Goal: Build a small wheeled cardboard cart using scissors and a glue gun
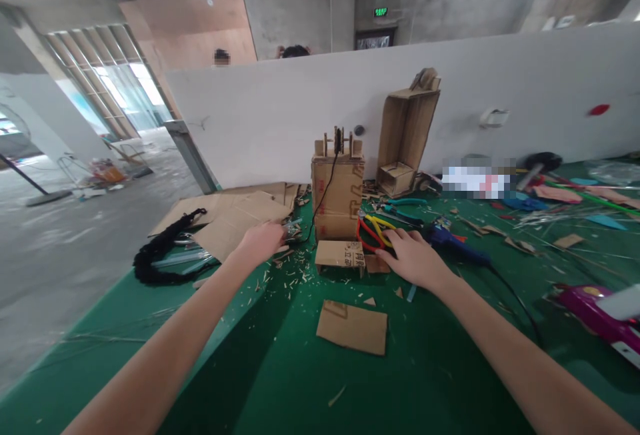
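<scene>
Both arms out over green bench (150, 328). Left hand (261, 240) closed on something small and shiny at edge of cardboard sheets (225, 218), probably a glue stick or blade, too blurred to tell. Right hand (413, 258) flat, fingers (387, 243) loosely spread, resting on red and yellow plier handles (371, 231), not gripping. Cardboard tower (339, 188) upright between hands, cable (323, 198) down its front, small box (341, 253) just in front. Glue gun (453, 240) beside right hand, within reach. Loose card (353, 326) nearer, scraps all round.
</scene>
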{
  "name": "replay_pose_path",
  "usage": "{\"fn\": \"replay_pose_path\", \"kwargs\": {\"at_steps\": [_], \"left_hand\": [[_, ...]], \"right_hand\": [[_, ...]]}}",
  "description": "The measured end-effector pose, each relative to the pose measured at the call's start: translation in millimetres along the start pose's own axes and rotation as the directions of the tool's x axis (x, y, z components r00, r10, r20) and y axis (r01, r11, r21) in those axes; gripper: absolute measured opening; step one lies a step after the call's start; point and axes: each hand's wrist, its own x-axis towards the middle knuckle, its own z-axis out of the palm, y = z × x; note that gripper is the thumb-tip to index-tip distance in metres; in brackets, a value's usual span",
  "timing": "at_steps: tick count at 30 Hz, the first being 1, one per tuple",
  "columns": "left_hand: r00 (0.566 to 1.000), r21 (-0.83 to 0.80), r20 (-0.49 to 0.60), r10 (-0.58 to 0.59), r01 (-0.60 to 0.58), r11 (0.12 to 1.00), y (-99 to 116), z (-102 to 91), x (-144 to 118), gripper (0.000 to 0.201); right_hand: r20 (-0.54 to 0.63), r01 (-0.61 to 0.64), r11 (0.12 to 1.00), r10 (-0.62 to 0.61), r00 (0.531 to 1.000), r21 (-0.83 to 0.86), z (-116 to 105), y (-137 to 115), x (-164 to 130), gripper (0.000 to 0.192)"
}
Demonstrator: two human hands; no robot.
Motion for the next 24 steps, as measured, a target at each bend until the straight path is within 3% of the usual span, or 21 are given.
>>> {"fn": "replay_pose_path", "kwargs": {"at_steps": [12,18,24], "left_hand": [[0.994,-0.034,-0.084,-0.069,0.066,0.997,5,-0.6,-6,0.034],[0.998,-0.141,-0.007,0.062,-0.062,0.988,7,0.5,-8,0.031],[0.971,-0.27,0.123,0.204,-0.165,0.949,-7,-11.6,-8,0.031]], "right_hand": [[0.022,-0.023,1.0,0.023,0.999,0.001,-1,-2,0,0.044],[0.022,-0.02,1.0,0.02,1.0,0.002,-2,-3,-1,0.045],[0.018,-0.008,1.0,0.008,1.0,0.0,-2,-4,-1,0.043]]}}
